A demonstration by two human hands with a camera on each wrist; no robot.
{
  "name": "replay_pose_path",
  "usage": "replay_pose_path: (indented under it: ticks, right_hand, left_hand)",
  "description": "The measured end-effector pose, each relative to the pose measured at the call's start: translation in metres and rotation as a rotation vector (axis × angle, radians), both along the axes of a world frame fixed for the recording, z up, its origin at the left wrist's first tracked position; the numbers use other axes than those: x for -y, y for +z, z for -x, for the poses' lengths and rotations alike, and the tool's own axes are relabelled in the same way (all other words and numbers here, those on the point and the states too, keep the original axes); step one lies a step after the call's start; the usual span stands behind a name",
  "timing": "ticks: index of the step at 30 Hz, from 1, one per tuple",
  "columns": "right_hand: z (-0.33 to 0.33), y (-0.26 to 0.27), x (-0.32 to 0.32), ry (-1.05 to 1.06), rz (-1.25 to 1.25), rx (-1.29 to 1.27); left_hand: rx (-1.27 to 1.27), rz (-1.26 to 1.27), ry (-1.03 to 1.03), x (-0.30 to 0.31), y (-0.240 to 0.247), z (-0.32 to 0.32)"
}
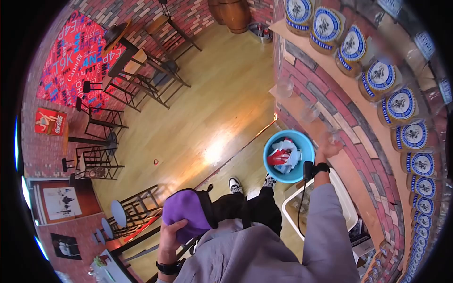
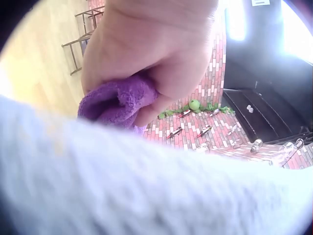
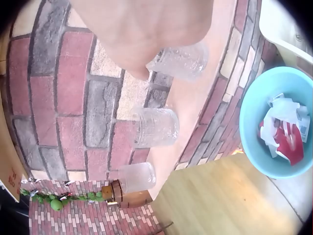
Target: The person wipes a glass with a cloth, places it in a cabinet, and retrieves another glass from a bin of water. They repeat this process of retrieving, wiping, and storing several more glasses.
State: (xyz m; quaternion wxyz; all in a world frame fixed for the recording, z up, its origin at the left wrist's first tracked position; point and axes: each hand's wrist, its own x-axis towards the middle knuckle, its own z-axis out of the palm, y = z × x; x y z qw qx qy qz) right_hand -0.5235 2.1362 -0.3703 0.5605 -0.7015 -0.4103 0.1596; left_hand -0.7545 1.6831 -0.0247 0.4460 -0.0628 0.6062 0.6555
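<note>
Fingers, left hand (image 1: 171, 235) — curled round purple cloth (image 1: 186, 210) | right hand (image 1: 329, 148) fingers — gripping glass (image 3: 183, 61) on ledge (image 3: 200, 112)

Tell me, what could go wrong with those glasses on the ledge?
1. The right hand holds the glass at one end. It looks smooth, so it might slip, fall toward the blue bin and break.
2. Two more glasses sit close beside it on the narrow ledge. A bump could knock them off.
3. The left hand is busy gripping the purple cloth, so it probably couldn't catch anything.
</note>
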Motion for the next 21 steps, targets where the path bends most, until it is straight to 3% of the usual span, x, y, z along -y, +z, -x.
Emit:
replay_pose_path:
  ticks: [7,10,13,17,19,21]
  right_hand:
    - [-0.008,0.008,0.005,0.004,0.063,0.155]
    - [-0.010,-0.005,0.003,0.084,-0.052,0.086]
    - [-0.016,-0.014,-0.007,0.238,0.079,0.052]
    - [-0.006,0.006,-0.011,0.255,0.230,0.031]
    - [-0.004,0.000,-0.014,0.248,0.105,-0.141]
    - [0.000,0.002,-0.007,0.245,0.060,-0.135]
  left_hand:
    - [-0.010,0.055,-0.003,-0.030,-0.003,-0.020]
    - [0.017,0.061,0.010,-0.038,-0.006,-0.025]
    - [0.022,0.054,0.003,-0.050,-0.001,-0.028]
    - [-0.010,0.095,0.006,-0.052,0.003,-0.031]
    - [-0.037,0.142,0.052,-0.052,0.003,-0.035]
    - [-0.073,0.176,0.025,-0.048,0.000,-0.035]
